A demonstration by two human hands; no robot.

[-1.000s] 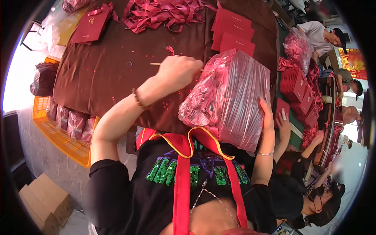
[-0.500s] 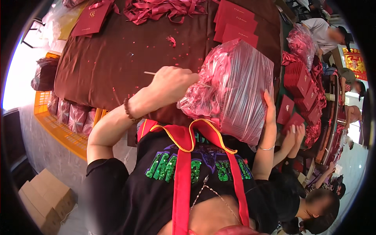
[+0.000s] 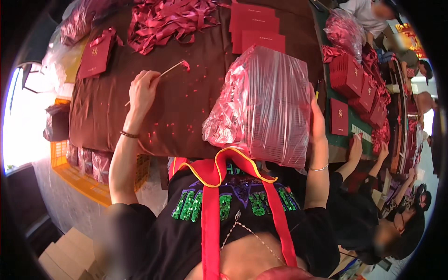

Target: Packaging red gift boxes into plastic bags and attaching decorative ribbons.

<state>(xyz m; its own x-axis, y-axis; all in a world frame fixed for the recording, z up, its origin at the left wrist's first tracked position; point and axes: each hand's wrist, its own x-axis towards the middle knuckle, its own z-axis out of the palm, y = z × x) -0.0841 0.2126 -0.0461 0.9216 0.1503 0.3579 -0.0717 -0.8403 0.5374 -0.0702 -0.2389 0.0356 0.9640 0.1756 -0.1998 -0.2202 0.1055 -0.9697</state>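
My left hand (image 3: 142, 92) pinches a thin pale stick (image 3: 171, 70) over the brown cloth. The stick's far tip meets a small red scrap (image 3: 186, 66); whether the scrap sticks to it I cannot tell. In front of my body stands a large bundle of red cards wrapped in clear plastic (image 3: 277, 109), its crumpled plastic gathered on the left. My right hand (image 3: 318, 116) lies along the bundle's right side with its fingers stretched out; its thumb is hidden.
Red ribbons (image 3: 170, 23) are heaped at the back, beside red cards (image 3: 256, 28). A red card bag (image 3: 95, 56) lies at far left. Below the table's left edge is an orange crate (image 3: 74, 175). To the right, co-workers' hands (image 3: 356, 145) work near stacked red bags (image 3: 346, 74).
My left hand has moved left and away from the bundle's crumpled plastic. Its stick now points at the red scrap. My right hand stays on the bundle, and the view has shifted.
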